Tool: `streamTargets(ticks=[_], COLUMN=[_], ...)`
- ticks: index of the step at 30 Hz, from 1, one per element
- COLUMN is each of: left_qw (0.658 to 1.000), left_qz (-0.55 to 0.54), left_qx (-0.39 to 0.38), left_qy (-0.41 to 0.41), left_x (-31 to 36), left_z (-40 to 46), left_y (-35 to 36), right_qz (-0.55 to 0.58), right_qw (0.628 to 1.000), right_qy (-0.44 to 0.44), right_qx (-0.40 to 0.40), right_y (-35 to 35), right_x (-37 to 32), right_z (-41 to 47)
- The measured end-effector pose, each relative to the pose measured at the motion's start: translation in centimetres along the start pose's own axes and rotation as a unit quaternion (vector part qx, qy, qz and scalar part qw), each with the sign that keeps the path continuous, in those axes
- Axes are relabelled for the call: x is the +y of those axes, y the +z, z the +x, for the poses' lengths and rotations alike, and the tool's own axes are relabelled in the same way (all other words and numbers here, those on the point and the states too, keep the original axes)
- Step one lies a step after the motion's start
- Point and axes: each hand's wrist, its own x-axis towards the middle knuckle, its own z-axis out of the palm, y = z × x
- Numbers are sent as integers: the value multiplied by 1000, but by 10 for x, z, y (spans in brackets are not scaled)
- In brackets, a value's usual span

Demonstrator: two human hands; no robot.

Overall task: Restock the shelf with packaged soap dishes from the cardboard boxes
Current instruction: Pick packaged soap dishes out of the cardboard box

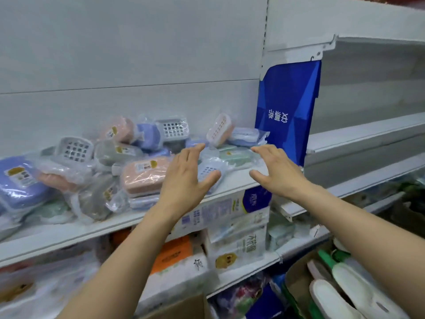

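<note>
At mid-frame, over the shelf (128, 223) edge, my left hand (187, 178) and right hand (279, 171) hover spread and empty, framing the loose soap dishes (145, 176), probably to corral them.

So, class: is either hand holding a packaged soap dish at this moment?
No: the left hand and right hand are both open with spread fingers, empty above the soap dishes on the shelf.

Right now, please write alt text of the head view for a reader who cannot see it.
Two open hands, left hand and right hand, hover empty over a white shelf piled with packaged soap dishes in pink, blue, grey and green. A blue board stands upright at the pile's right end.
</note>
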Motion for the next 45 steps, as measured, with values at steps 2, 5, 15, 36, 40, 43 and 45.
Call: streamTargets(ticks=[2, 5, 15, 36, 40, 43, 45], left_qw=[999, 997, 983, 975, 976, 974, 967], left_qz=[-21, -28, 8, 78, 22, -21, -42], left_qx=[-7, -9, -26, -30, 35, 106, 150], left_qy=[-35, -69, -180, -207, -215, -197, -203], left_x=[19, 36, 16, -51, -34, -7, 17], left_z=[25, 63, 189, 275, 277, 271, 255], left_y=[32, 68, 130, 185, 170, 149, 132], right_qz=[17, 44, 91, -13, -6, 57, 106], right_qw=[1000, 998, 991, 985, 994, 997, 994], right_qy=[-9, -25, -45, -20, -18, -12, -4], right_qx=[-17, -38, -86, -168, -104, -51, -38], right_y=[0, -1, 35, 103, 88, 65, 48], right_x=[42, 90, 143, 159, 157, 154, 150], right_z=[20, 50, 154, 291, 282, 264, 244])
